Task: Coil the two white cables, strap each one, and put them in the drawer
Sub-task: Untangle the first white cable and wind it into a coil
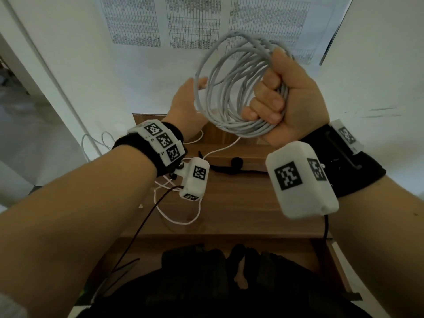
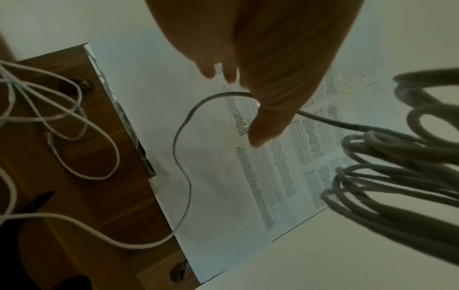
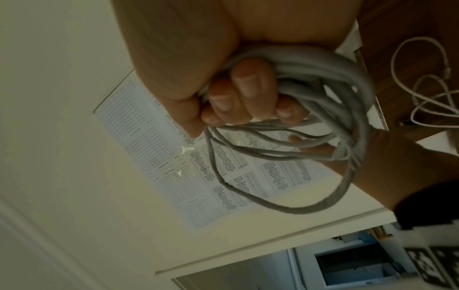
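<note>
Right hand (image 1: 284, 99) fisted round the coiled white cable (image 1: 231, 88), held up over the desk (image 1: 241, 203). Left hand (image 1: 185, 106) fingers straight, guiding the loose tail (image 2: 183, 157). Feed w/ even loop size, no twist. 2nd white cable (image 1: 179, 210) lies loose on desk; black strap (image 1: 231, 166) nearby.
</note>
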The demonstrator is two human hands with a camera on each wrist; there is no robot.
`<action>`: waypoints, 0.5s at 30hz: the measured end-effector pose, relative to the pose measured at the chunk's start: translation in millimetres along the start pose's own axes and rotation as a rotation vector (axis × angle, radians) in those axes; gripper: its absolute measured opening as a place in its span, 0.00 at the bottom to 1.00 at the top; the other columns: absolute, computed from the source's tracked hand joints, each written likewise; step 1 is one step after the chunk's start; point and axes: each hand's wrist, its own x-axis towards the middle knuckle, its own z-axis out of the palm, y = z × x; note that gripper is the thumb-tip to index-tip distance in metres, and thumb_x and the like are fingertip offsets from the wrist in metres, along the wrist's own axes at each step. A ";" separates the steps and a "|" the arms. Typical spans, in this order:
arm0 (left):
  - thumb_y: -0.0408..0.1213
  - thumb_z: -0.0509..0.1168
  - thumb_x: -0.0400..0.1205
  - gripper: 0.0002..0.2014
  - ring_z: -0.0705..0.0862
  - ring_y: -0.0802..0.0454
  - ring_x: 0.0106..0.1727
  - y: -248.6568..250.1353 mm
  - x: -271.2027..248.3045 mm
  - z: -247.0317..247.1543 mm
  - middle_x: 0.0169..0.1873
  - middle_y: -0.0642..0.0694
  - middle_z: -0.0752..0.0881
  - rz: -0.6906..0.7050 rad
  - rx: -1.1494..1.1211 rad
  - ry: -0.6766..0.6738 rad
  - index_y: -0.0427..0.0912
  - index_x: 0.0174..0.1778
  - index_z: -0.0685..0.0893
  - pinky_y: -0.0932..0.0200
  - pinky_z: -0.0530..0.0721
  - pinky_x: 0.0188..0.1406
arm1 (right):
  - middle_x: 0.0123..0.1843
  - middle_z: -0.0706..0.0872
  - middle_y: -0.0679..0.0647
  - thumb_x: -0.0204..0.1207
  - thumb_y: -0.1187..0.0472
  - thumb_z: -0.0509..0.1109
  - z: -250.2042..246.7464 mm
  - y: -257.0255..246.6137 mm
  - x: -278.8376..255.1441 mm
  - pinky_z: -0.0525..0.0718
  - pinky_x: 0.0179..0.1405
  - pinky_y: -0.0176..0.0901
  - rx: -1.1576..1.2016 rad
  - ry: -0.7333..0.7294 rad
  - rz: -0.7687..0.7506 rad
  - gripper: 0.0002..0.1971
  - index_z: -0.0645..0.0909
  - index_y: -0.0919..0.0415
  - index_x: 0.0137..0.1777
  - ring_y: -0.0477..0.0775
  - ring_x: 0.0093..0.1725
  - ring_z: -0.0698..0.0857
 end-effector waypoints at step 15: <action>0.36 0.66 0.82 0.07 0.88 0.59 0.46 -24.0 -52.5 40.7 0.39 0.56 0.90 -0.195 -0.132 -0.465 0.56 0.48 0.80 0.50 0.84 0.58 | 0.16 0.65 0.50 0.85 0.50 0.62 -1.3 9.3 9.5 0.72 0.23 0.39 0.094 0.400 -0.164 0.23 0.65 0.55 0.28 0.49 0.14 0.62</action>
